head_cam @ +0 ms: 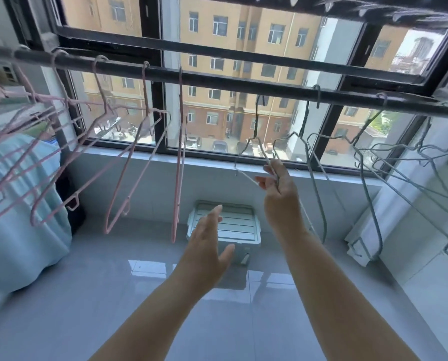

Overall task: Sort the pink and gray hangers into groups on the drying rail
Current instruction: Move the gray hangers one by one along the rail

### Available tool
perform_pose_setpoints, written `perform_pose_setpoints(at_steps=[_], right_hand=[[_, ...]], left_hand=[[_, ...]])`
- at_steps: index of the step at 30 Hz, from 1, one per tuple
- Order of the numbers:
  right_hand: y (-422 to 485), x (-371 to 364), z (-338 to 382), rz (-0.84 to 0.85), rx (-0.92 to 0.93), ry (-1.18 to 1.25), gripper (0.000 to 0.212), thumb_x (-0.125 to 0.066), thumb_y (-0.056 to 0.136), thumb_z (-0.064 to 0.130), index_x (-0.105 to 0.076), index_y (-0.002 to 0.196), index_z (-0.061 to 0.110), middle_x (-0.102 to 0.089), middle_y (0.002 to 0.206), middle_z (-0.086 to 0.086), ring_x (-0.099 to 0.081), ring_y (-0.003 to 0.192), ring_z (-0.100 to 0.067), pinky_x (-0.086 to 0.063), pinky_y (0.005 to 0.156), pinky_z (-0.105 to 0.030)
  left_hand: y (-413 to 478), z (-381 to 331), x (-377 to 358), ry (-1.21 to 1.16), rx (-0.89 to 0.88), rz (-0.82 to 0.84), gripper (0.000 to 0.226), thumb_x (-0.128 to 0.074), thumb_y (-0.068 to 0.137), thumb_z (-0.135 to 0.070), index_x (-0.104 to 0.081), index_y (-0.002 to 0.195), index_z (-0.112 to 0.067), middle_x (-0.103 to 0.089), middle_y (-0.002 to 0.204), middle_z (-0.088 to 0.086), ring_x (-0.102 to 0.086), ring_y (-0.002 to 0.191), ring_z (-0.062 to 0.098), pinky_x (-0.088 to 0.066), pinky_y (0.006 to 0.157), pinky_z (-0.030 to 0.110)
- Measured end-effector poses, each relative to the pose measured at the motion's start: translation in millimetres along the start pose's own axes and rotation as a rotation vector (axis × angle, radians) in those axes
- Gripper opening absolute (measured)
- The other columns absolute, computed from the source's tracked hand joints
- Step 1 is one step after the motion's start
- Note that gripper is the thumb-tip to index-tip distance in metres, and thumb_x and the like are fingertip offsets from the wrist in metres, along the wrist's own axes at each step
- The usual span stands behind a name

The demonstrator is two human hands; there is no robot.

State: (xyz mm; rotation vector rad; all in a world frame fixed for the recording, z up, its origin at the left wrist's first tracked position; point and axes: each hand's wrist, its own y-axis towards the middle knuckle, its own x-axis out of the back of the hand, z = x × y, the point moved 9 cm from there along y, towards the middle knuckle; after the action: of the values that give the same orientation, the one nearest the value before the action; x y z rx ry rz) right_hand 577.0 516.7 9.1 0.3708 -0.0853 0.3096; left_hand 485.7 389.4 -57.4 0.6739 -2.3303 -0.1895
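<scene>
Left hand [207,238] splayed empty, right hand [280,194] pinching thin gray wire hanger [255,121] (perhaps unhooked).

A single wide-angle view looks out from the person's head, facing forward toward the window [243,45] and its sill [139,158], with the drying rail [217,80] slanting across the upper frame and bent by the lens. It sits within arm's reach of the rail: both bare forearms enter from the bottom edge, the left hand [207,238] mid-frame and the right hand [277,188] at a gray hanger [246,176], tiled floor [113,295] below.
</scene>
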Motion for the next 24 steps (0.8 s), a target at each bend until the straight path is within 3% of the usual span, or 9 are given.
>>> perform_pose_setpoints(at_steps=[4, 7, 11, 14, 17, 19, 20, 22, 24], right_hand=[[-14, 2, -37, 0.054, -0.108, 0.032, 0.036, -0.034, 0.096, 0.004, -0.043, 0.13, 0.004, -0.058, 0.111, -0.007, -0.059, 0.067, 0.001, -0.044, 0.058, -0.005], [-38, 25, -69, 0.031, -0.207, 0.147, 0.028, -0.042, 0.096, 0.012, -0.057, 0.118, 0.004, -0.068, 0.094, -0.001, -0.051, 0.048, 0.002, -0.041, 0.047, -0.008], [-81, 52, -112, 0.034, -0.393, 0.358, 0.028, -0.044, 0.093, 0.019, -0.064, 0.106, 0.004, -0.074, 0.088, -0.008, -0.04, 0.05, -0.007, -0.023, 0.038, -0.012], [-107, 56, -132, 0.071, -0.502, 0.517, 0.032, -0.049, 0.084, 0.026, -0.069, 0.097, 0.006, -0.072, 0.092, -0.017, -0.048, 0.056, -0.012, -0.019, 0.044, -0.02], [-122, 63, -144, 0.085, -0.566, 0.656, 0.033, -0.051, 0.079, 0.026, -0.07, 0.097, 0.006, -0.071, 0.099, -0.018, -0.049, 0.046, -0.007, -0.035, 0.04, -0.012], [-129, 72, -151, 0.069, -0.606, 0.7, 0.03, -0.052, 0.079, 0.023, -0.072, 0.095, 0.006, -0.072, 0.098, -0.017, -0.055, 0.05, -0.005, -0.043, 0.044, -0.011], [-131, 77, -155, 0.049, -0.622, 0.696, 0.028, -0.052, 0.08, 0.021, -0.072, 0.093, 0.006, -0.072, 0.096, -0.016, -0.059, 0.054, -0.005, -0.047, 0.048, -0.012], [-133, 92, -168, -0.044, -0.636, 0.586, 0.021, -0.051, 0.087, 0.016, -0.07, 0.092, 0.008, -0.073, 0.09, -0.012, -0.065, 0.065, -0.009, -0.051, 0.057, -0.016], [-136, 118, -183, -0.223, -0.612, 0.271, 0.012, -0.053, 0.089, 0.015, -0.064, 0.096, 0.014, -0.069, 0.094, -0.007, -0.063, 0.081, -0.015, -0.05, 0.073, -0.024]], left_hand=[[1, 9, -3, 0.006, 0.027, 0.016, 0.066, -0.055, 0.087, -0.02, -0.017, 0.142, -0.021, -0.035, 0.138, -0.001, -0.034, 0.127, 0.012, -0.029, 0.105, 0.024], [5, 28, -4, 0.026, 0.093, 0.03, 0.066, -0.047, 0.092, -0.022, -0.007, 0.145, -0.016, -0.017, 0.151, 0.007, -0.014, 0.14, 0.018, -0.013, 0.11, 0.024], [13, 76, 0, 0.052, 0.257, 0.063, 0.07, -0.037, 0.095, -0.03, 0.012, 0.143, -0.019, 0.01, 0.155, 0.002, 0.004, 0.143, 0.016, -0.007, 0.114, 0.036], [8, 117, 1, 0.057, 0.351, 0.079, 0.07, -0.038, 0.095, -0.032, 0.008, 0.144, -0.015, 0.005, 0.156, 0.003, 0.001, 0.143, 0.02, -0.005, 0.115, 0.038], [-1, 147, -1, 0.168, 0.364, 0.116, 0.06, -0.042, 0.094, -0.029, -0.014, 0.144, -0.013, -0.019, 0.153, 0.008, -0.013, 0.141, 0.026, -0.011, 0.115, 0.04], [-4, 160, 3, 0.308, 0.382, 0.134, 0.037, -0.041, 0.094, -0.031, -0.043, 0.129, -0.021, -0.049, 0.135, 0.004, -0.035, 0.13, 0.026, -0.016, 0.109, 0.045], [-6, 164, 4, 0.339, 0.401, 0.148, 0.023, -0.041, 0.094, -0.031, -0.056, 0.11, -0.025, -0.061, 0.116, 0.0, -0.046, 0.118, 0.024, -0.015, 0.107, 0.047], [-8, 164, 1, 0.266, 0.39, 0.21, 0.025, -0.041, 0.094, -0.026, -0.057, 0.075, -0.028, -0.064, 0.081, -0.006, -0.054, 0.09, 0.02, -0.026, 0.102, 0.044], [-15, 162, -7, 0.109, 0.369, 0.275, 0.033, -0.045, 0.093, -0.016, -0.054, 0.062, -0.027, -0.056, 0.065, -0.004, -0.051, 0.072, 0.021, -0.04, 0.075, 0.03]])
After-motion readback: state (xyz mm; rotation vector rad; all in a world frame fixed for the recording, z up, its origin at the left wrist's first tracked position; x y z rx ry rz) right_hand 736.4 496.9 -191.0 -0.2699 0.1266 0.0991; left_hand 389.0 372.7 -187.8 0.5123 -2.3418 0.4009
